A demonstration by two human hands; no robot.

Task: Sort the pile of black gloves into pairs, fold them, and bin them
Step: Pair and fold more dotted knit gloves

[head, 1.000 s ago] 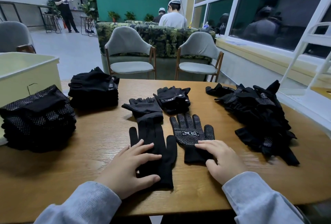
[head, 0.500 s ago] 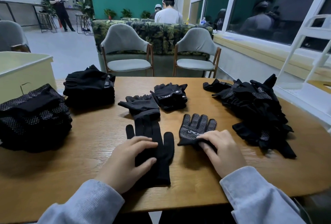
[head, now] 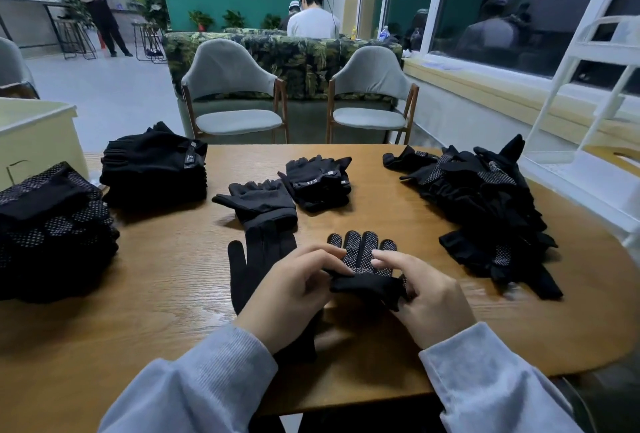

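Both of your hands meet at the near middle of the surface (head: 346, 356), each with its grip closed on the dotted glove (head: 363, 259). Your left hand (head: 294, 297) curls its fingers over the glove's cuff from the left; your right hand (head: 429, 297) pinches the same cuff from the right, forefinger laid across the dotted palm. The cuff is bunched up between them, lifted a little.

The dotted glove lies lengthwise away from you, fingers pointing toward the far edge, cuff toward you, dots facing up.

Just left of it, partly under your left wrist, a plain glove (head: 263, 266) lies flat along the same line, fingers also pointing away. Its fingertips touch another glove (head: 259, 199) beyond, with a small folded stack (head: 318, 181) beside that. A loose pile (head: 485, 204) sprawls at the right, near your right hand but apart from it. Two folded stacks sit at the left: a plain stack (head: 156, 169) farther off, a dotted stack (head: 52, 228) nearer, with a pale bin (head: 38, 135) behind.
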